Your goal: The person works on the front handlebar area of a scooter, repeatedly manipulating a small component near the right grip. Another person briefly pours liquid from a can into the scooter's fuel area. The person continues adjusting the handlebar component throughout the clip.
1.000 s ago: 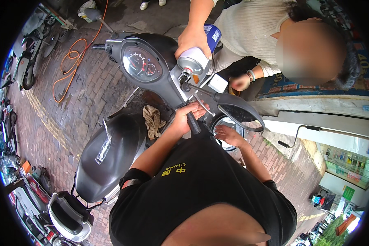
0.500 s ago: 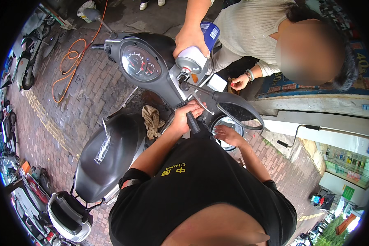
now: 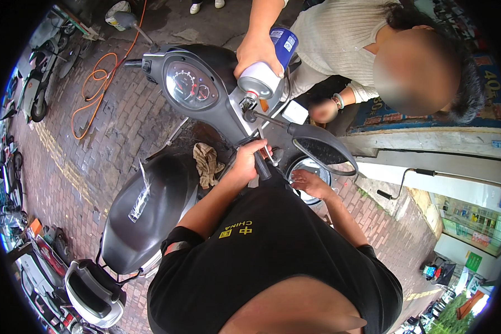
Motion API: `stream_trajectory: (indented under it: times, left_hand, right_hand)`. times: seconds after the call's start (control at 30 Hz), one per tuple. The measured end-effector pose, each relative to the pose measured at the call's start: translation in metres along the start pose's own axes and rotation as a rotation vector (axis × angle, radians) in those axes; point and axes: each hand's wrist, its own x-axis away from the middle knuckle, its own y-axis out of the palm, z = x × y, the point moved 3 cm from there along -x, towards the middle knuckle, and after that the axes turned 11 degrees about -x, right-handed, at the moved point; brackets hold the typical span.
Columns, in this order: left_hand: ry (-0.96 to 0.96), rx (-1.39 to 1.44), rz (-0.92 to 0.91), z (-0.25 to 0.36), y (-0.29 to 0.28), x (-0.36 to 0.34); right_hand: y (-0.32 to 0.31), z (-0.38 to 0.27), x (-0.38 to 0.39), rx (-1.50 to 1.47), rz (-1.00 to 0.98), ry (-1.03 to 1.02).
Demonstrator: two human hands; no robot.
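My left hand (image 3: pixel 248 162) is closed round the black handlebar grip (image 3: pixel 262 166) of a grey scooter, its fingers drawing the metal brake lever (image 3: pixel 269 149) in. My right hand (image 3: pixel 310 183) hangs over a round, pale-rimmed container (image 3: pixel 324 173), fingers loosely apart with nothing visible in them. Ahead, a co-worker's hand (image 3: pixel 257 54) holds a blue and white bottle (image 3: pixel 284 45) tipped neck down at a small opening (image 3: pixel 249 103) on the handlebar, beside the mirror stem. The co-worker's other hand (image 3: pixel 323 111) is blurred next to a white box (image 3: pixel 295 113).
The scooter's round mirror (image 3: pixel 323 147) sticks out above my right hand. A crumpled cloth (image 3: pixel 207 165) lies before the black seat (image 3: pixel 149 214). An orange hose (image 3: pixel 98 92) coils on the brick paving, and a crank-shaped bar (image 3: pixel 404 183) stands out at the right.
My left fingers have pulled the brake lever in toward the grip. The co-worker's lower hand has shifted and blurred; the bottle stays tipped at the opening.
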Motion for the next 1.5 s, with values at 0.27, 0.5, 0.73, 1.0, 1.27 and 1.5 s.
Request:
stream_trajectory:
  times: [0.27,0.5,0.73,1.0,1.27,1.5]
  left_hand:
    - [0.067,0.019,-0.177,0.013,0.021,0.011]
    - [0.008,0.047,-0.205,0.010,0.017,0.009]
    - [-0.022,-0.054,0.063,0.000,-0.001,0.004]
    - [0.048,-0.033,-0.062,0.011,0.017,0.009]
    - [-0.043,0.048,-0.226,0.015,0.019,0.011]
    - [0.003,-0.075,-0.004,0.011,0.008,0.005]
  right_hand:
    - [-0.005,0.005,-0.005,0.085,0.017,-0.036]
    - [-0.005,0.006,-0.004,0.058,0.014,-0.035]
    - [0.003,0.003,-0.002,0.061,0.014,-0.009]
    - [0.001,-0.002,-0.002,0.041,0.025,-0.021]
    - [0.003,-0.006,-0.001,0.069,0.022,-0.015]
    - [0.003,-0.002,0.001,0.030,0.026,-0.015]
